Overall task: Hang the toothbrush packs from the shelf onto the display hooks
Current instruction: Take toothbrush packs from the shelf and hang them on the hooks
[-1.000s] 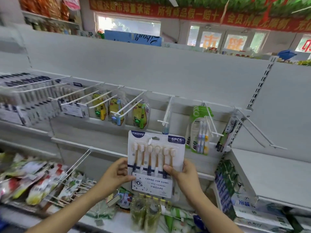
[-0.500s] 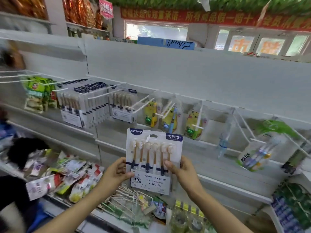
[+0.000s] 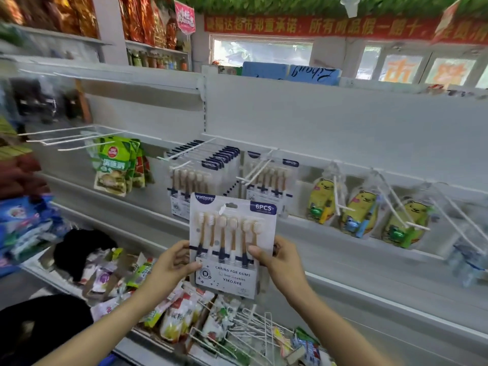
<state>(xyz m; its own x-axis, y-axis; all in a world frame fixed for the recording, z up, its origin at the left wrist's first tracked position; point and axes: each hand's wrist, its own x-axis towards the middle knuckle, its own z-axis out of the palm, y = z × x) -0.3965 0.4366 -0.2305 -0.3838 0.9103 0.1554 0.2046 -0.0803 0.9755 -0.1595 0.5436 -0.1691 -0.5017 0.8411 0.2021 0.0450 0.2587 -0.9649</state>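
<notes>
I hold a white toothbrush pack [image 3: 232,233] marked "6PCS" upright in front of the shelving. My left hand [image 3: 173,265] grips its lower left edge, thumb on the front. My right hand [image 3: 277,262] grips its lower right edge the same way. Behind it, a thick row of the same packs [image 3: 208,165] hangs on white display hooks, and a smaller group [image 3: 269,178] hangs on the hook [image 3: 253,173] to their right. The held pack is below and in front of those hooks, apart from them.
Yellow children's toothbrush packs [image 3: 361,212] hang on hooks to the right. Green food pouches [image 3: 116,165] hang at the left under bare hooks [image 3: 68,138]. Loose packets and spare white hooks [image 3: 237,328] lie on the lower shelf. A dark shape [image 3: 79,249] sits at lower left.
The view has swung left along the shelving, so the hanging six-piece packs now sit right behind the held pack. Both hands keep the same grip on it.
</notes>
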